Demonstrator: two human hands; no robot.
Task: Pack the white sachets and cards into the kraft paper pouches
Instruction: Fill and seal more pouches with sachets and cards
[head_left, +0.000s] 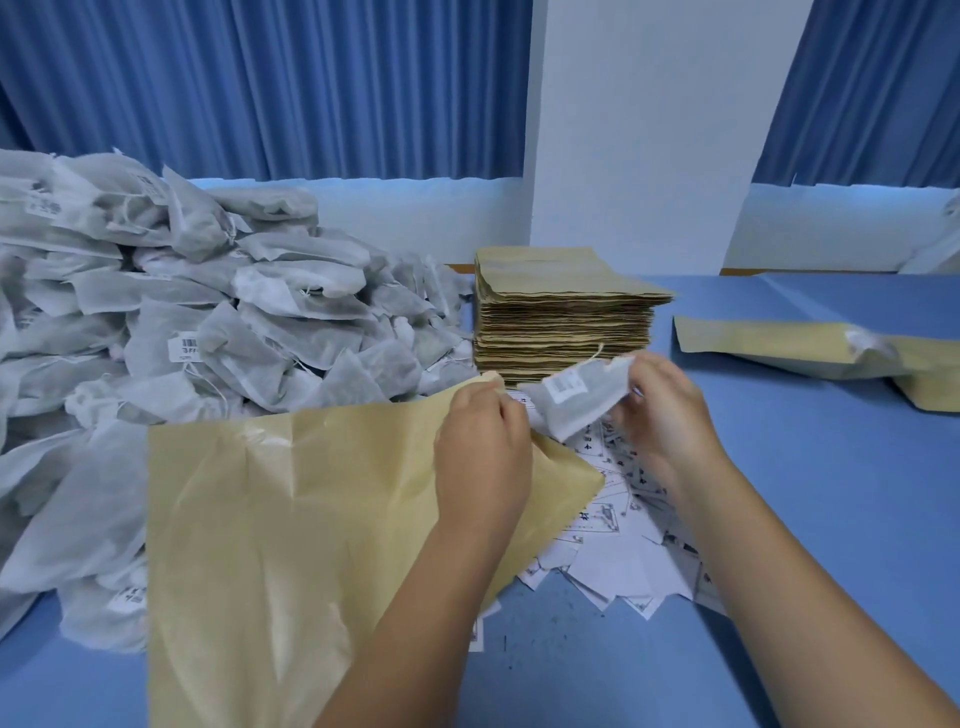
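The left hand (483, 452) holds a large kraft paper pouch (311, 519) by its upper right corner, its fingers (480, 402) curled over the edge and pinching the paper, probably to lift the mouth open toward the other hand; the rest of the pouch lies slack and creased across the blue desk (805, 519). Just beside that corner the right hand (667, 415) pinches one end of a white sachet (571, 397) between thumb and fingers (649, 371), barcode label up and free end pointing at the pouch corner, so it looks about to be slid in. The sachet is in the air, not yet inside. Under both hands a loose scatter of printed cards (623, 525) lies on the desk, partly covered by the pouch, within easy reach. To the left rises a heap of sachets (182, 322) whose near edge meets the pouch and could snag it; behind the hands stands a stack of flat pouches (566, 312), and to the right lie filled pouches (789, 345), well apart. Blue curtains (260, 78) hang behind
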